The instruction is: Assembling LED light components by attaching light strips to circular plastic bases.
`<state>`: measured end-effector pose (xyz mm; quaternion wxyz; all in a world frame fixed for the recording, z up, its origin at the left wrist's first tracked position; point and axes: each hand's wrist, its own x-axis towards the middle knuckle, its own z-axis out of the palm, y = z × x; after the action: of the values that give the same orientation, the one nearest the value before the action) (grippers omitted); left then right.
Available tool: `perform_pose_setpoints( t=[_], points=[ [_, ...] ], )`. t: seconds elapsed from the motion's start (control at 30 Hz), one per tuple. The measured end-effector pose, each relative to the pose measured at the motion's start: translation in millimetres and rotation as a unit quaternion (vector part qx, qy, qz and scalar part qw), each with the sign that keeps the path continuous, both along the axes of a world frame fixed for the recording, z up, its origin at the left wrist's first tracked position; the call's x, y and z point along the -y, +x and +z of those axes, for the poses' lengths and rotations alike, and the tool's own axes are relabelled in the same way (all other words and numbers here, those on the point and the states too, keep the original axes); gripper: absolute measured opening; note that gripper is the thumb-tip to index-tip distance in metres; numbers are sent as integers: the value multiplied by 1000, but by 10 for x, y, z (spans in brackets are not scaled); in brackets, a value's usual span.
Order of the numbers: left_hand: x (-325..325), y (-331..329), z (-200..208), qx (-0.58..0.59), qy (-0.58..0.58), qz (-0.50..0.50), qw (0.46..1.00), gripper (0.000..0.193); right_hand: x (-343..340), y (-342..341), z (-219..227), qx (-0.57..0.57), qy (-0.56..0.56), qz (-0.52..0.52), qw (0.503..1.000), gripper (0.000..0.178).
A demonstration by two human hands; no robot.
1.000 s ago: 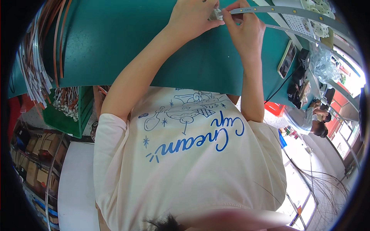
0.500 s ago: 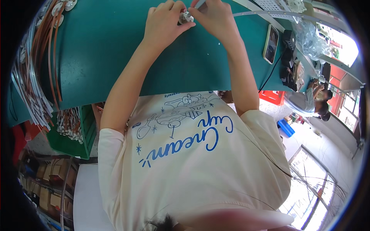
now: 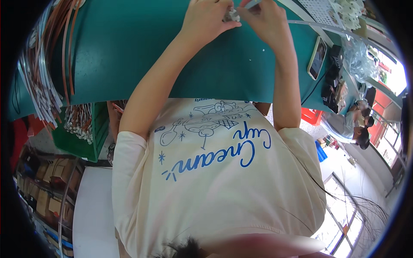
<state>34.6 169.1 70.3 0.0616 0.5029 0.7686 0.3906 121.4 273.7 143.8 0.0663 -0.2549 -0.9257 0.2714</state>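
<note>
In the head view, the left hand (image 3: 208, 18) is closed around a small whitish piece (image 3: 232, 16), which sits above the far part of the green table (image 3: 129, 64). Just right of it, the right hand (image 3: 267, 20) pinches a blurred pale strip (image 3: 253, 4) between thumb and fingers. A phone (image 3: 317, 58) lies farther right, near black items (image 3: 332, 71); bundled strips (image 3: 41, 81) hang over the near left edge, above a green crate (image 3: 100, 133).
</note>
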Motion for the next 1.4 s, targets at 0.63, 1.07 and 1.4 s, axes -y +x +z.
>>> perform_pose_setpoints(
  t=[0.63,1.07,1.4],
  points=[
    [6,-33,4,15,-15,-4,1000,25,180,92,-167,-125,21,-26,992,11],
    [-16,-44,-253,47,192,-58,979,28,142,57,-132,-86,7,-20,996,12],
    [2,-58,-245,-3,24,-15,1000,36,34,-63,-274,-81,82,15,993,17]
  ],
)
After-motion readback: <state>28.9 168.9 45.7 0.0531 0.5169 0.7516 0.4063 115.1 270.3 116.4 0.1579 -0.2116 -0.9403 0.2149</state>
